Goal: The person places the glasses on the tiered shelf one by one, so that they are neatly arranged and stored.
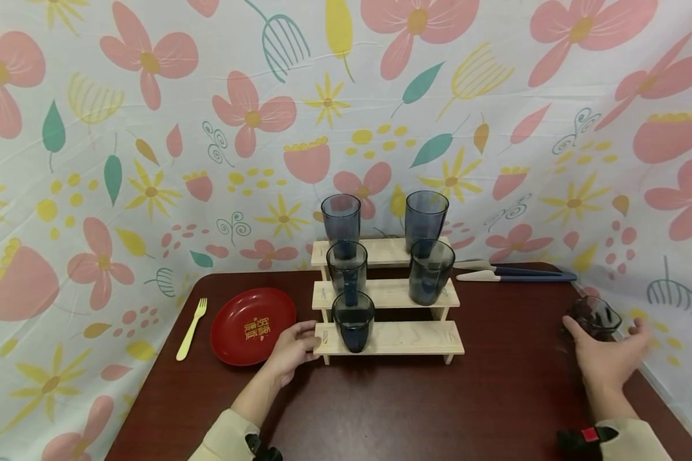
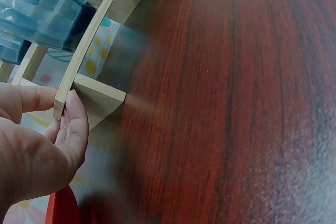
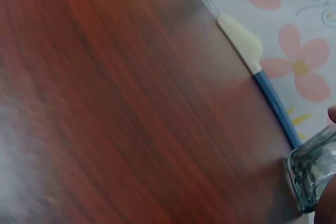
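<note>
My left hand (image 1: 293, 349) pinches the left end of the lowest board of a three-tier wooden rack (image 1: 406, 339), thumb and fingers on opposite sides of the board. A dark tinted drinking glass (image 1: 354, 322) stands at the left of that bottom tier. At the table's right edge, my right hand (image 1: 610, 362) is spread around another dark glass (image 1: 595, 316). The thumb lies against its left side, while the fingers appear apart from its right side. Only part of this glass (image 3: 310, 169) shows in the right wrist view, and most of the hand is out of frame.
Two glasses stand on the middle tier (image 1: 389, 293) and two on the top tier (image 1: 380, 253). Left of the rack lie a red plate (image 1: 230, 336) and a yellow fork (image 1: 190, 330). Two blue-handled utensils (image 1: 536, 278) with pale heads lie along the back right, before the flowered cloth (image 1: 496, 128).
</note>
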Available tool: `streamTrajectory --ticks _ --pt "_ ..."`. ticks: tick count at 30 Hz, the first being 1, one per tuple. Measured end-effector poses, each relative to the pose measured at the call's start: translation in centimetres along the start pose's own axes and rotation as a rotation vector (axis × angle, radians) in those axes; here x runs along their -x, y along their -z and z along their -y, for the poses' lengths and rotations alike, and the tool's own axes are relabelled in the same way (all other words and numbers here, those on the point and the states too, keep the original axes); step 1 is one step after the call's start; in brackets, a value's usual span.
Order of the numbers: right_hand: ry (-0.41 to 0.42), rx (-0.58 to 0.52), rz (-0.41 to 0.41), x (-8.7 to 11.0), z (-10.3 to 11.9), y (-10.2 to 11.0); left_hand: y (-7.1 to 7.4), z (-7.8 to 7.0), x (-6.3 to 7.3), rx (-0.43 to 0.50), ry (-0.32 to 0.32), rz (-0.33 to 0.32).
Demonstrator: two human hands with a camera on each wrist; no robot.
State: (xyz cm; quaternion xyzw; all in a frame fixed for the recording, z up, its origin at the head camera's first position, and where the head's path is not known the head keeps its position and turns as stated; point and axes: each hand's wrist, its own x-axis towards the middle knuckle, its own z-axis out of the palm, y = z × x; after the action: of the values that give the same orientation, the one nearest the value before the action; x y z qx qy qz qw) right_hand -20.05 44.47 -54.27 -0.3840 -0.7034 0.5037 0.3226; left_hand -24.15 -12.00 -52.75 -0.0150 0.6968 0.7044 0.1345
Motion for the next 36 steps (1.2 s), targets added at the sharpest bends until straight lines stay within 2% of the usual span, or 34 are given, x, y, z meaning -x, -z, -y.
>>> streamTrajectory --ticks 2,6,12,18,28,36 --pt "-0.017 0.011 0.054 -0.5 -0.2 -0.1 0.0 0.0 0.0 -0.002 -0.011 -0.001" --pt "-0.019 0.02 0.11 -1.2 -0.5 -0.2 0.0 0.1 0.0 -0.005 -0.019 -0.001" --pt "-0.011 -0.01 0.106 -1.8 -0.9 -0.4 0.0 0.0 0.1 0.0 -0.002 -0.001" --pt "-0.044 -0.012 0.083 -2.2 -1.2 -0.5 0.1 0.3 -0.1 -0.004 -0.006 0.001" --pt "-0.057 -0.05 0.116 -2.4 -1.4 -0.3 0.0 0.0 0.0 0.0 -0.004 0.0" --pt "-0.063 -0.043 0.098 -2.3 -1.2 -0.1 0.0 0.1 0.0 0.006 0.0 0.0"
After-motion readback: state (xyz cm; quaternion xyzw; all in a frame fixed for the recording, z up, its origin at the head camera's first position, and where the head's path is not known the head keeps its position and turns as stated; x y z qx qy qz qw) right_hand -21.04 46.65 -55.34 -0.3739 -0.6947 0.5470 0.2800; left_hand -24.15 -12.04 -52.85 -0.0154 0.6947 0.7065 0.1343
